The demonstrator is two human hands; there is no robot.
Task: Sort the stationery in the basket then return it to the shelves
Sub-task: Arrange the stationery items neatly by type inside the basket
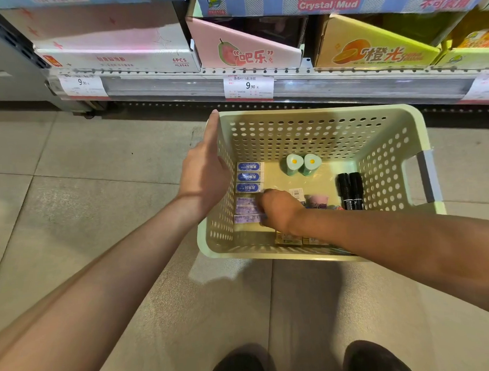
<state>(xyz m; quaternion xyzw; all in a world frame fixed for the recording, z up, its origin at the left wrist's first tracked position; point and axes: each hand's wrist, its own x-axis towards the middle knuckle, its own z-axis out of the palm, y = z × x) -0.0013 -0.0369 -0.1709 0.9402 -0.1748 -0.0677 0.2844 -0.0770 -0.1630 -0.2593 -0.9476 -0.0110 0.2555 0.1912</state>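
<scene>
A pale green perforated basket (pixel 390 139) stands on the floor before the shelf. Inside, three blue erasers (pixel 248 177) lie stacked in a row at the left, with purple erasers (pixel 246 210) just below them. Two green egg-shaped items (pixel 302 163) sit in the middle and two black markers (pixel 350 190) at the right. My left hand (pixel 206 170) rests on the basket's left rim, fingers straight. My right hand (pixel 279 209) reaches into the basket, fingers curled down at the purple erasers; what it grips is hidden. Small boxes (pixel 289 241) lie under my right wrist.
A low shelf edge with price tags (pixel 248 86) runs behind the basket. On it stand a white box (pixel 114 57), a pink display box (pixel 245 49) and a yellow one (pixel 372 48). Tiled floor spreads to the left. My shoes (pixel 310 362) are at the bottom.
</scene>
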